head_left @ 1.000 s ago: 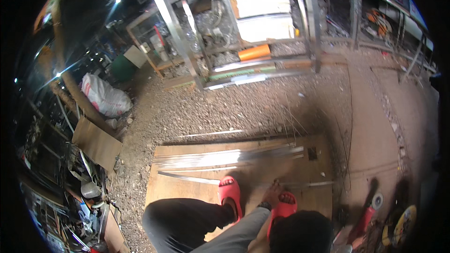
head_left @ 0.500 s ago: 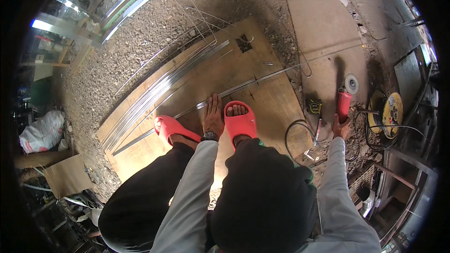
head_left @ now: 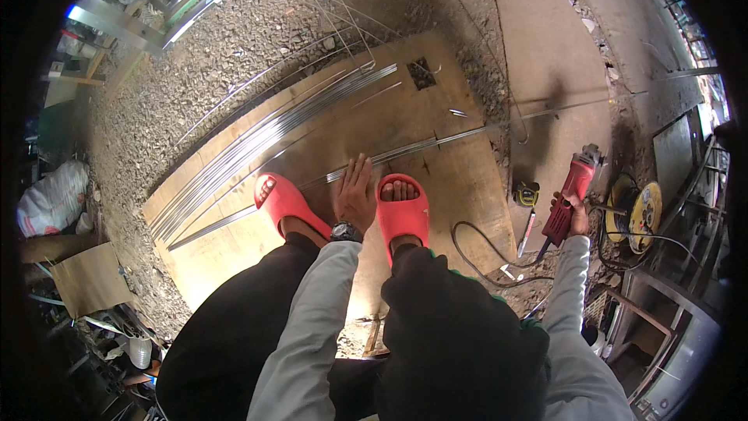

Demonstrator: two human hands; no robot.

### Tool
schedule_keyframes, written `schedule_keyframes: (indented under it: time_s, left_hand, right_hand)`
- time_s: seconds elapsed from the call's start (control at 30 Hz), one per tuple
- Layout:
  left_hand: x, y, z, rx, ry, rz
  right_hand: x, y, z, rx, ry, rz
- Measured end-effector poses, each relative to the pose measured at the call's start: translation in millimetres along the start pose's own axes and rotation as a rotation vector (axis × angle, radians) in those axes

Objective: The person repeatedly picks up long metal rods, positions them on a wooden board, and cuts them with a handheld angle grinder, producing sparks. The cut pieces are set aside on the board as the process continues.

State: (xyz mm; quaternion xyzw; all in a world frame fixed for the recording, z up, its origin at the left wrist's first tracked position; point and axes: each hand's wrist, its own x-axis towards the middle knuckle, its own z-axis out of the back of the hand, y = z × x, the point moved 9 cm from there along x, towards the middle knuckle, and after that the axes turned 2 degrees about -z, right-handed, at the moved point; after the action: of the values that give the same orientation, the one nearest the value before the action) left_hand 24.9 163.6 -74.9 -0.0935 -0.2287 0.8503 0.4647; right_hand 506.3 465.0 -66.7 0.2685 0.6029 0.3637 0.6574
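My left hand (head_left: 356, 193) lies flat, fingers stretched out, with its fingertips on a few thin metal rods (head_left: 436, 141) running across a plywood board (head_left: 460, 179). My feet in red slides stand on either side of it, at the same rods. On the right, my right hand (head_left: 575, 217) is wrapped round the body of a red angle grinder (head_left: 578, 178). The grinder is raised, its head pointing away from me, and its disc is hard to make out. A larger bundle of shiny rods (head_left: 269, 140) rests farther left on the board.
A tape measure (head_left: 527, 192) and a slim marker-like stick (head_left: 527, 231) lie right of the board. The black cord (head_left: 487, 243) loops over the board's right edge. A yellow cable reel (head_left: 646, 210) stands beyond the grinder. Bent wires (head_left: 343, 19) lie on gravel at the far side.
My right hand has picked up the grinder and turned it, so its disc no longer faces up. My left hand stays flat on the rods.
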Motion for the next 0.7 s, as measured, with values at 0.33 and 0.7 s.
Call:
schedule_keyframes:
  time_s: [0.33,0.7]
  left_hand:
    - [54,-294,15,-1.471,1.147,-0.022]
    - [1,-224,-31,-2.123,1.194,0.167]
  right_hand:
    - [-113,124,-160,0.401,0.216,0.411]
    - [-36,53,-245,0.342,0.461,-0.152]
